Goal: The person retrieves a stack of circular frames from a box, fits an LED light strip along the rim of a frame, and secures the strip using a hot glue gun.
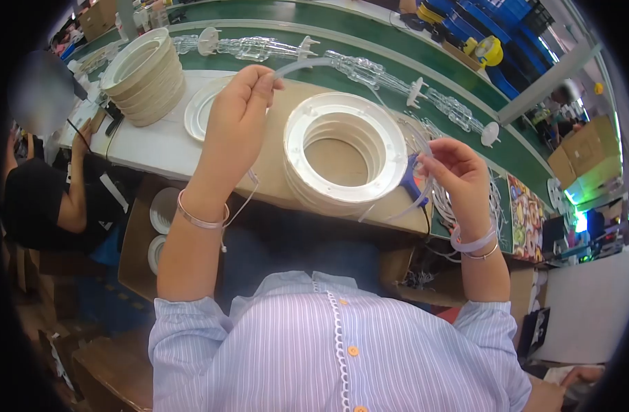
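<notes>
Translucent white flexible strip [307,64], thin and curved: held in the air above the bench, arching from the left hand [239,113] across to the right hand [459,175]. Left hand raised, thumb and fingers pinched on the strip's end. Right hand lower, fingers curled around the other run, which trails down past the wrist. Directly below, a stack of white plastic rings [345,151] sits on the tan workbench [273,147] (a second, taller stack of white rings [144,75] stands far left). Step, as I judge it: straightening the strip before seating it. Next move calls for lowering one end to the top ring's rim while keeping tension.
</notes>
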